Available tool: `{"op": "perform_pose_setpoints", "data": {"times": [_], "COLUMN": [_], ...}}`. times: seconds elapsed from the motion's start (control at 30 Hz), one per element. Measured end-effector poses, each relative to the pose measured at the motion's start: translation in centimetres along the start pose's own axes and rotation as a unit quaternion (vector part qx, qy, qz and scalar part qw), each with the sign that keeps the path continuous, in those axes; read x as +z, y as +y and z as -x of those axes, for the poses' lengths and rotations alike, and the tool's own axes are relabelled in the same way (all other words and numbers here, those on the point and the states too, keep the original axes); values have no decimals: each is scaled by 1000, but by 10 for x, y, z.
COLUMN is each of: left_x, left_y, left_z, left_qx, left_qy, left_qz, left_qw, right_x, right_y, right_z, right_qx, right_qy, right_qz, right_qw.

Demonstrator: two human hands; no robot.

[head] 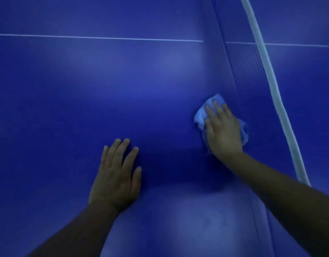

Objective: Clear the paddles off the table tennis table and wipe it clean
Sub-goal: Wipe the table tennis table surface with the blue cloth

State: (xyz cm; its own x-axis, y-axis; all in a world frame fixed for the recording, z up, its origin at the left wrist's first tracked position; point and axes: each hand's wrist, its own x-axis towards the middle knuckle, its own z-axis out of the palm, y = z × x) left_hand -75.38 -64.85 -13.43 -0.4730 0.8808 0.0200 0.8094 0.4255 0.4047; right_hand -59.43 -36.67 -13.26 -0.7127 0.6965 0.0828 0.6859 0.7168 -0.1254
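The right hand presses a light blue cloth flat on the blue counter, near the net. The left hand rests flat, fingers spread, well apart from the cloth.

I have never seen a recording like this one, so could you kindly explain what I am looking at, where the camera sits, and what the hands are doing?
There is no machine here: a person wears one wide-angle camera on the head, looking forward and down, so you see their own two arms. The blue surface is a table tennis table with a thin white line across it, and the net with its white top band runs along the right. The left hand lies flat on the table, fingers spread, holding nothing. The right hand presses a light blue cloth against the table with straight fingers, near the net. No paddles appear in this view.
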Motion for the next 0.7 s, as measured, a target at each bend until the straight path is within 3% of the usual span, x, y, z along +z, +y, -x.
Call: {"op": "perform_pose_setpoints", "data": {"times": [0.03, 0.1, 0.2, 0.27, 0.3, 0.33, 0.37, 0.43, 0.47, 0.53, 0.6, 0.7], "left_x": [0, -1, -1, -2, -3, -6, -9, -16, -20, -25, -30, -42], "left_y": [0, -1, -3, -5, -5, -5, -6, -7, -8, -17, -29, -49], "left_z": [0, 1, 3, 2, 2, 3, 4, 15, 26, 60, 99, 156], "left_qx": [-2, -7, -11, -12, -12, -12, -15, -26, -32, -43, -55, -95], "left_qy": [2, 5, 3, -6, -11, -13, -12, -5, 5, 28, 43, 57], "left_qz": [6, 18, 34, 39, 49, 65, 85, 121, 126, 109, 91, 65], "left_qw": [1000, 1000, 999, 999, 999, 998, 996, 992, 992, 993, 993, 992], "right_x": [1, 3, 7, -5, -10, -7, -3, -19, -21, -27, -19, 10], "right_y": [-8, -42, -107, -121, -116, -99, -77, -38, -21, -23, -75, -183], "right_z": [0, 35, 168, 222, 222, 215, 199, 157, 146, 139, 150, 219], "right_qx": [69, 63, -165, -356, -432, -418, -315, -48, 91, 259, 220, -67], "right_qy": [17, 25, -40, -155, -161, -133, -129, -89, -38, 9, 29, 7], "right_qz": [1, -12, -29, -5, -27, -60, -105, 4, -2, -5, -13, -50], "right_qw": [997, 998, 985, 921, 887, 897, 934, 995, 995, 966, 975, 996]}}
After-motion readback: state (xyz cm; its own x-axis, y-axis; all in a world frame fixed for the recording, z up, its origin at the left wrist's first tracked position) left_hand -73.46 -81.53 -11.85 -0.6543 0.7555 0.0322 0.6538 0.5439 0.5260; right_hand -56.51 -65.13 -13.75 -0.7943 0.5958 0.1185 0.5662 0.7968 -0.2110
